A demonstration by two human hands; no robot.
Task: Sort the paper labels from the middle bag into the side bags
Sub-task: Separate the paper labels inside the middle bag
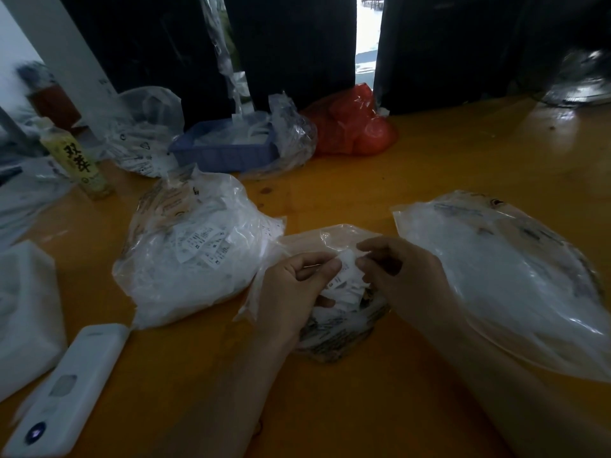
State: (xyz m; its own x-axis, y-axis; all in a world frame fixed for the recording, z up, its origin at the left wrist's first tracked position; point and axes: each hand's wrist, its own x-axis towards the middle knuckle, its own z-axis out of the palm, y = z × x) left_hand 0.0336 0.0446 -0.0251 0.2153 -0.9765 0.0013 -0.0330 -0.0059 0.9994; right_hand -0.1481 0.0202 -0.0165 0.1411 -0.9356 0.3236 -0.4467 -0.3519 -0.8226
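Observation:
The small middle bag (334, 338) lies on the orange table between my hands, with white paper labels (345, 289) bunched at its mouth. My left hand (291, 289) and my right hand (396, 276) both pinch one white label (347, 261) held just above that bunch. A full clear bag of labels (191, 256) sits to the left. A flatter clear bag (506, 269) lies to the right, partly over my right forearm.
A white device (66, 388) and a white block (26, 312) lie at the front left. Behind stand a yellow bottle (77, 160), a blue basket (224, 148) in plastic, another label bag (145, 133) and a red bag (357, 127).

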